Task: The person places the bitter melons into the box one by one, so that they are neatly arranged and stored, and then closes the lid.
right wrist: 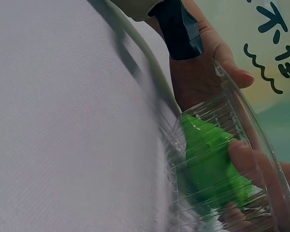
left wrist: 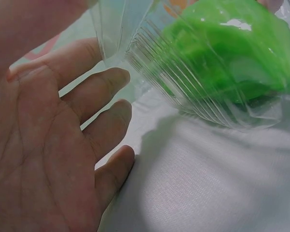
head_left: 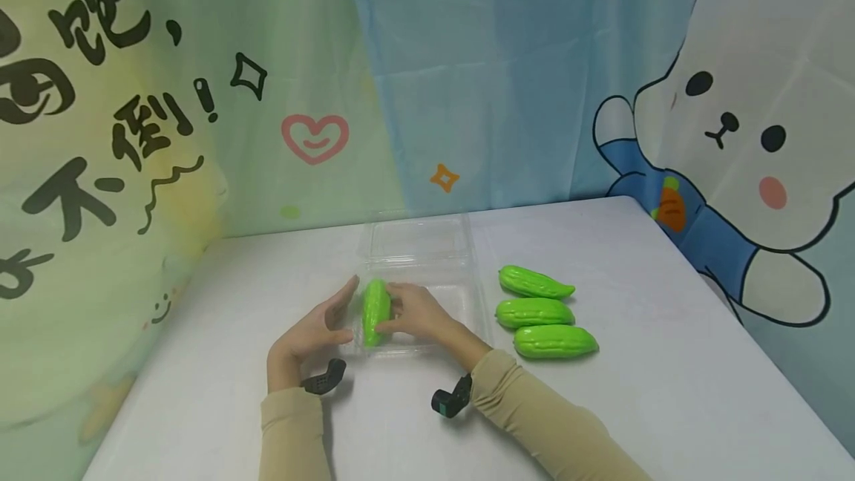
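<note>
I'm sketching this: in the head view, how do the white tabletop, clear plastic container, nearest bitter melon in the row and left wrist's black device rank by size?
Largest to smallest:
White tabletop
Clear plastic container
Nearest bitter melon in the row
Left wrist's black device

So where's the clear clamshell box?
In the head view, the clamshell box lies open near the middle, beside the left hand and left of three green gourds.

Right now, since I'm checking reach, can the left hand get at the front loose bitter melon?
Probably not easily: the right forearm and clear clamshell lie between the left hand and that bitter melon.
</note>
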`<state>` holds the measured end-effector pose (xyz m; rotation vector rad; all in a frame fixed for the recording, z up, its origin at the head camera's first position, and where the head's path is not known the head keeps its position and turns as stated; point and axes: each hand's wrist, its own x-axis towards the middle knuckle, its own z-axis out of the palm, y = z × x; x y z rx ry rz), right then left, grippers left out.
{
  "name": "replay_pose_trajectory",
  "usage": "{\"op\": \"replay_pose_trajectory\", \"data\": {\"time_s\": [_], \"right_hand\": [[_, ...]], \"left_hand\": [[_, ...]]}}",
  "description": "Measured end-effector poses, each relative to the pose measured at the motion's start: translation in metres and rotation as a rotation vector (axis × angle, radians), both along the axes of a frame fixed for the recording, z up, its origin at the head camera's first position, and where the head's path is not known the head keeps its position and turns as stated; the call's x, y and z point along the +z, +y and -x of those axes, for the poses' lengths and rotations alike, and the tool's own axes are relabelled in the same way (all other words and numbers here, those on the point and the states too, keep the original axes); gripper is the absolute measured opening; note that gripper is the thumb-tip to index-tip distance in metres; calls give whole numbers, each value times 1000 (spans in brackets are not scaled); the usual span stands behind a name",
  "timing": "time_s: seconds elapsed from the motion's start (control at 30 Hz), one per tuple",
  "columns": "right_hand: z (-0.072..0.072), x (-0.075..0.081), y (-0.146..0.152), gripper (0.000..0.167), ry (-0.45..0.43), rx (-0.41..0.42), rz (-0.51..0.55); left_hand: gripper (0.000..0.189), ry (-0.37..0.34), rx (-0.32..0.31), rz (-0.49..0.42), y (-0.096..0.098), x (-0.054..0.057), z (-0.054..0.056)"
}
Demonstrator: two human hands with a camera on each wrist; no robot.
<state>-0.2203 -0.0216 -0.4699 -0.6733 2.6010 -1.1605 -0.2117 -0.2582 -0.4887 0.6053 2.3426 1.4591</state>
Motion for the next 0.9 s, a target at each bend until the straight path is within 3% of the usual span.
{"op": "replay_pose_trajectory", "data": {"time_s": [0.7,0.9], "right_hand": [[-3,7,3,53,65,6,-46],[-3,9,2,56,76,7,-71]], "left_hand": [[103,14,-10,-3,3,1,0],[104,9,0,-3,1,1,-1]]}}
